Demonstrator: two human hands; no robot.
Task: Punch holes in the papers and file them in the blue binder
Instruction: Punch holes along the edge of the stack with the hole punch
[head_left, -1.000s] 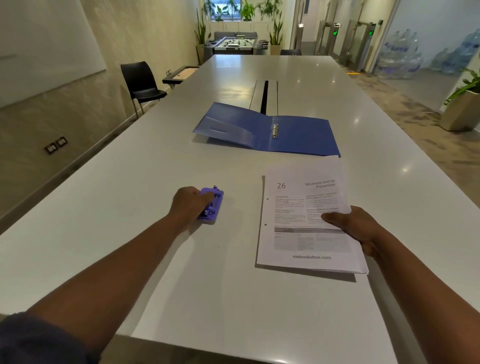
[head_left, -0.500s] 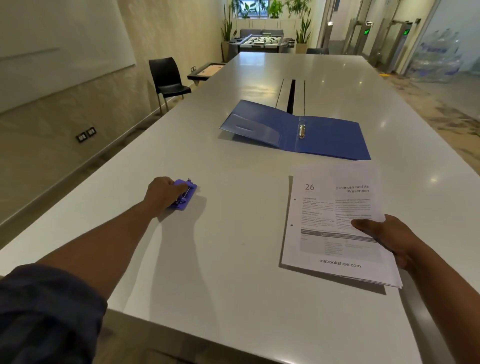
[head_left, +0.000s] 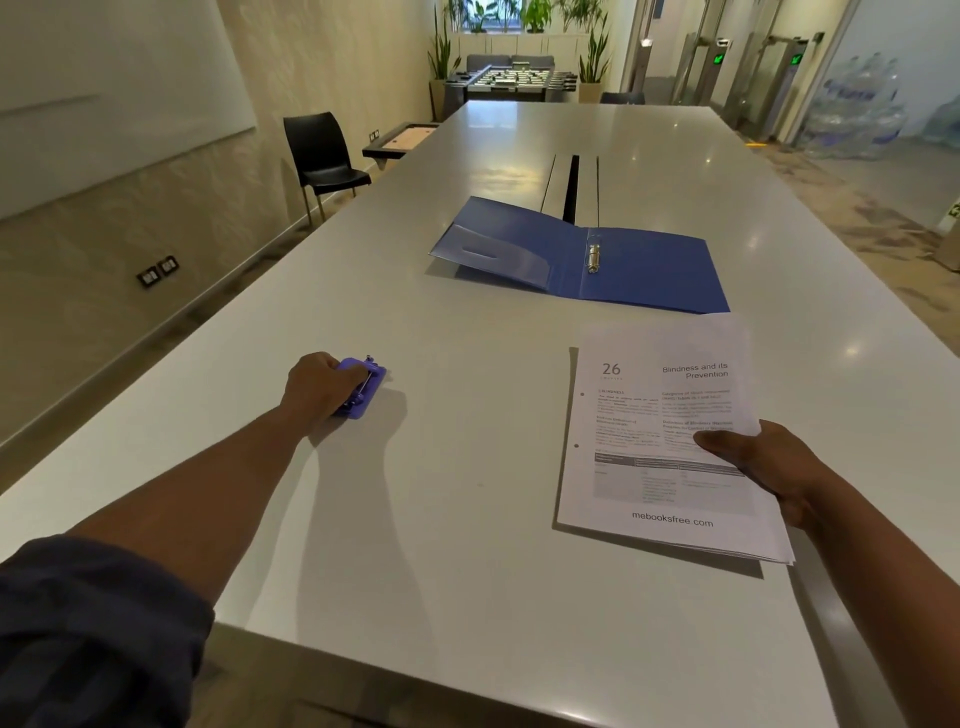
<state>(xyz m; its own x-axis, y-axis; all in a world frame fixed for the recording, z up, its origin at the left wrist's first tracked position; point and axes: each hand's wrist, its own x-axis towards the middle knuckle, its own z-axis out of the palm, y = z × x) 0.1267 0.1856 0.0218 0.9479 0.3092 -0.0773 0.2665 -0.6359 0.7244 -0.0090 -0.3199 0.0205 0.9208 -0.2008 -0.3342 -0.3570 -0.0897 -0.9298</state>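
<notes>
A small purple hole punch (head_left: 363, 387) sits on the long white table (head_left: 467, 519), left of centre. My left hand (head_left: 319, 387) grips it with the fingers curled over its near side. A stack of printed papers (head_left: 660, 441) lies at the right, two punched holes showing along its left margin. My right hand (head_left: 769, 462) holds the stack at its right edge, thumb on top. The blue binder (head_left: 587, 257) lies open farther back, its metal rings (head_left: 593, 258) at the spine and its left cover slightly raised.
A dark cable slot (head_left: 571, 187) runs along the table's middle behind the binder. A black chair (head_left: 322, 156) stands by the left wall. A foosball table (head_left: 511, 78) and plants stand beyond the far end. The table's near edge is close to me.
The camera has swung left, so everything shifted right in view. My left hand stays on the punch and my right hand on the papers; neither object has visibly moved on the table.
</notes>
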